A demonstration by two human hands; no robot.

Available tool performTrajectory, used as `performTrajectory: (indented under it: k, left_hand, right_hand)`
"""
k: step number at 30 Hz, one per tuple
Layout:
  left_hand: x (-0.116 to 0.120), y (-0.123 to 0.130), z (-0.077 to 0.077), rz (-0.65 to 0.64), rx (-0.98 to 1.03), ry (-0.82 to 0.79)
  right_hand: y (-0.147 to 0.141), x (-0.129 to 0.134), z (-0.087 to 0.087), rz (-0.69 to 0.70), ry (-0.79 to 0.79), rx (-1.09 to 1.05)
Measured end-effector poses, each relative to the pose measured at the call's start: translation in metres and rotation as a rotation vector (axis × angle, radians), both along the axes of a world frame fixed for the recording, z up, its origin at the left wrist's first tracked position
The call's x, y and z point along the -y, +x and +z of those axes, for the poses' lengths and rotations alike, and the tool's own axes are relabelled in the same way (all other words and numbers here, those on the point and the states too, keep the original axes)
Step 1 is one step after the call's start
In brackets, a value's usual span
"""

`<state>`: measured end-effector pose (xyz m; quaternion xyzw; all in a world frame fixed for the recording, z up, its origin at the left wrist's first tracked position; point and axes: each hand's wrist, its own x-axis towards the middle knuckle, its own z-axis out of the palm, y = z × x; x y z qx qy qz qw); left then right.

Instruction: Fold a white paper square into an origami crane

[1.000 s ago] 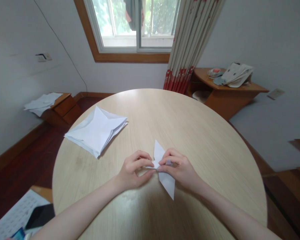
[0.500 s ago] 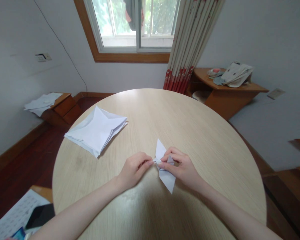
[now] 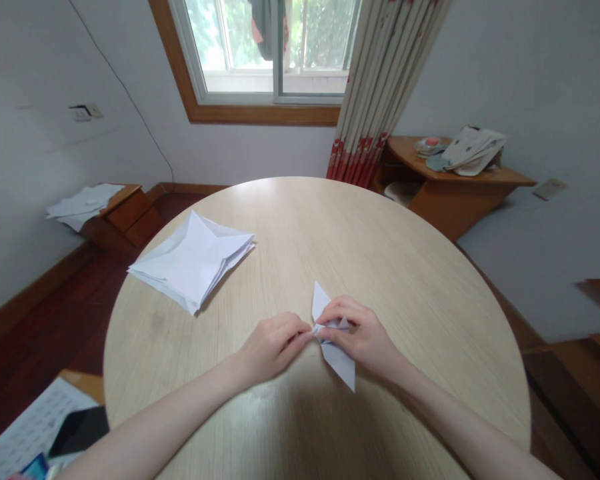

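Observation:
A folded white paper figure (image 3: 339, 363) is held just above the round wooden table, with one pointed flap toward the window and another toward me. My left hand (image 3: 276, 343) pinches the small narrow tip at its left side. The body of the figure is between the thumb and fingers of my right hand (image 3: 357, 330), which hide part of it. Both hands nearly meet at the figure's middle. A stack of white paper sheets (image 3: 195, 257) lies at the table's left.
The round table (image 3: 380, 253) fills the middle. A phone (image 3: 80, 430) and a printed sheet (image 3: 35, 417) lie at the lower left. On the right, a corner shelf (image 3: 480, 175) holds a light bag (image 3: 473, 152). Loose papers (image 3: 86, 202) rest on a cabinet at left.
My left hand has shifted slightly right and toward me, closer to my right hand. The paper figure has tilted a little, its near flap moving right.

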<state>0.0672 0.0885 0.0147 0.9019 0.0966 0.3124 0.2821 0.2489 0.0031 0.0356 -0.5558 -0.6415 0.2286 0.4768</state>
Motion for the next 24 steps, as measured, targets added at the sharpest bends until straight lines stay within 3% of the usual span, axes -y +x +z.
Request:
performTrajectory:
  k: [10,20,24]
  left_hand:
    - [0.0001,-0.0009,0.0014,0.019,-0.016,0.127]
    - [0.0012,-0.0003,0.0031,0.037,-0.035,0.191]
    - [-0.0053,-0.0017,0.0024,0.052,-0.077,0.2]
  right_hand:
    - [-0.0005,-0.0011,-0.0062,-0.104,0.075,0.042]
    - [-0.0028,-0.001,-0.0022,-0.141,-0.018,-0.019]
    - [0.0005,-0.0009,0.0001,-0.08,-0.088,-0.078]
